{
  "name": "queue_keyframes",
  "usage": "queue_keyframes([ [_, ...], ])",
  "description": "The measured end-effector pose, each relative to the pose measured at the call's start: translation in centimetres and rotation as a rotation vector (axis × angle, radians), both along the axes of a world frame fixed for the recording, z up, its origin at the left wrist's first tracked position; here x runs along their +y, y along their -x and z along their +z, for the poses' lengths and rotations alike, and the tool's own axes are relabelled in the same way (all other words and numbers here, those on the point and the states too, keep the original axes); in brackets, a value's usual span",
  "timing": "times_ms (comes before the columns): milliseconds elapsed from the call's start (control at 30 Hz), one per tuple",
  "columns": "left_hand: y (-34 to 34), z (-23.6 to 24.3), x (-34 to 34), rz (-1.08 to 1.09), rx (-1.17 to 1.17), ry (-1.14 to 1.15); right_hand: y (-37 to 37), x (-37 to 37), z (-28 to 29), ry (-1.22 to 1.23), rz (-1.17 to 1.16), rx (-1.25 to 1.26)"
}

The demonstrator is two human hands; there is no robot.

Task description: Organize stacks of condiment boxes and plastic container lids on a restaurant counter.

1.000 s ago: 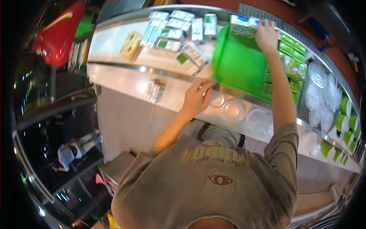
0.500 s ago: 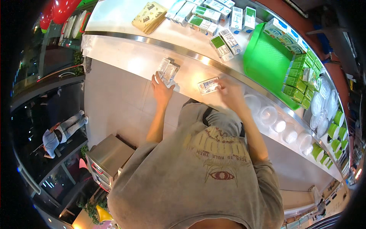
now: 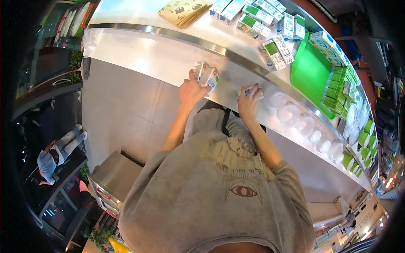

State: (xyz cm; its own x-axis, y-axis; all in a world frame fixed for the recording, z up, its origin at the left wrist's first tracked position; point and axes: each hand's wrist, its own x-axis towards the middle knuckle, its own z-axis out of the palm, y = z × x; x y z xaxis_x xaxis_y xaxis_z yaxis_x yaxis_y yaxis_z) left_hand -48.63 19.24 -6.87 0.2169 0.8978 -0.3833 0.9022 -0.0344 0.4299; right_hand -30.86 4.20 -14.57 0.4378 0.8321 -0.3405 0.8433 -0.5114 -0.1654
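Note:
On the steel lower counter (image 3: 156, 52), two small white-and-blue drink cartons (image 3: 209, 79) stand side by side. My left hand (image 3: 192, 89) grips them from the near side, with its thumb and fingers around them. To the right, a single small drink carton (image 3: 258, 93) lies on the same surface. My right hand (image 3: 248, 104) closes over it from the near side, fingers bent across its top and covering most of it.
Several white, blue and green milk cartons (image 3: 275, 52) stand on the raised shelf beside a green tray (image 3: 301, 76) and stacked green boxes (image 3: 336, 86). Clear plastic cups (image 3: 289, 115) line the counter to my right. A patterned paper bag (image 3: 183, 12) lies far left.
The view has shifted, so the counter things appear farther right. My right hand has turned from pinching the single carton's right end to covering it. My left hand now wraps the pair more closely.

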Motion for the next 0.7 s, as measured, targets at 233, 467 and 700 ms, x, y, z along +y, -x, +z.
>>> queue_keyframes([
  [233, -2.6, 2.5, 2.5, -0.315, 0.044, 0.224, -5.4, 0.8, 3.9, -0.159, 0.148, 0.413],
  [467, -8.2, 1.1, 1.2, -0.590, 0.148, -0.043, -8.0, 1.4, 4.2, -0.246, 0.056, 0.662],
  [700, -8.2, -0.7, -3.9, -0.614, 0.048, -0.297, -5.8, 0.2, 5.8, -0.400, -0.168, 0.679],
])
